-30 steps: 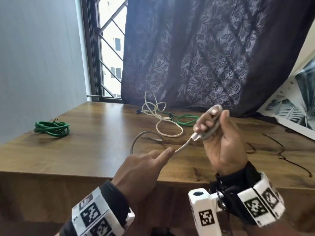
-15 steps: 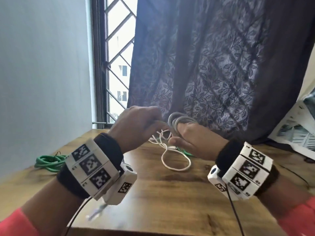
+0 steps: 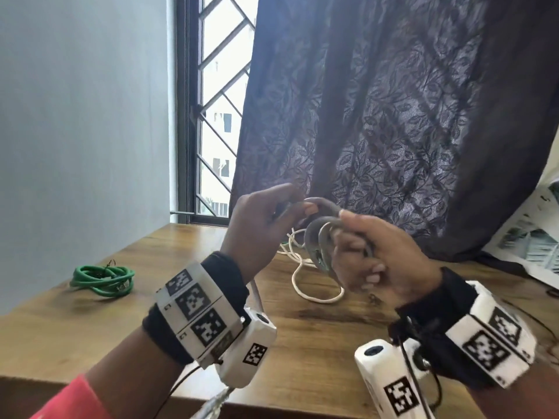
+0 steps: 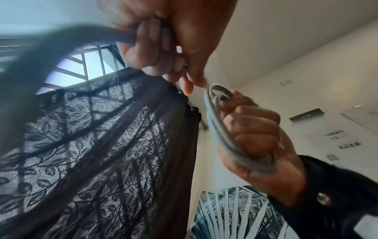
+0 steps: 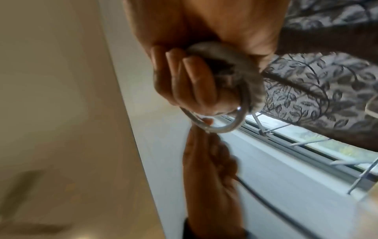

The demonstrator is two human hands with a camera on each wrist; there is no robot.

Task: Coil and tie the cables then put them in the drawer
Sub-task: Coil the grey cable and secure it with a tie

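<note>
Both hands are being held up above the wooden worktop [image 3: 302, 343], in front of the dark leaf-patterned curtain [image 3: 393, 116].

Right hand [image 3: 381, 264]: fingers [image 4: 251, 122] are curling tight round a small coil of grey cable [image 3: 317, 240], several loops stacked together. The loops are sticking out past the knuckles in the left wrist view, and the thumb is pressing them against the fingers in the right wrist view.

Left hand [image 3: 260, 225]: fingers [image 4: 151, 48] are closing round the free run of the same grey cable, thumb and forefinger pinching it just beside the top of the coil. The free run is arcing from this hand over to the coil; its tail is hanging down past the left wrist, blurred in the head view.

On the worktop:
- white cable [image 3: 305, 282] is lying loose and uncoiled, beyond the hands.
- green cable [image 3: 102, 279] is lying coiled in a bundle near the left edge, well apart from the hands.
- a further thin dark cable at the far right edge, too small to describe.

A printed sheet [image 3: 532, 246] is leaning at the far right. The barred window [image 3: 217, 116] is showing left of the curtain.
</note>
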